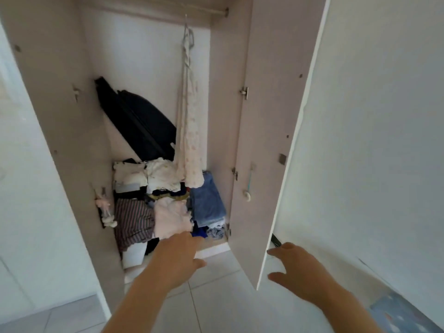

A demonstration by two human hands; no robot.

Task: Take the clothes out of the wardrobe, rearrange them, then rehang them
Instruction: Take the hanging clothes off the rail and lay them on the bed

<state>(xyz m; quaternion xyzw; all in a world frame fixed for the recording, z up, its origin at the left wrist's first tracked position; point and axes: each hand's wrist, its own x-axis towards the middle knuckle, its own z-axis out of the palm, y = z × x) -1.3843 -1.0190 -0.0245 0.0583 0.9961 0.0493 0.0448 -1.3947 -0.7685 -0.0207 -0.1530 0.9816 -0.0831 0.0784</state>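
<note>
A tall pale beige wardrobe (60, 116) stands open, seen from above and in front. Near its top runs a pale hanging rail (168, 11). One garment hangs from it on a hanger: a long, narrow white dress with faint pink dots (191, 140), its hem reaching down onto the clothes below. Behind it, a black soft suitcase (139, 121) leans tilted against the back wall. The wardrobe floor holds a heap of folded clothes: white tops (146, 175) at the back, a dark red and white striped garment (132, 219) at front left, a pale pink folded top (170, 218) in the middle, and a stack of blue denim jeans (206, 203) on the right.

The left hand (179, 258) reaches toward the heap, fingers spread and holding nothing, their tips just at the front edge of the pink top. The right hand (300, 272) is open, its fingers resting on the lower edge of the open white wardrobe door (276, 140), which swings out between the two hands. Pale floor tiles (228, 308) lie below.
</note>
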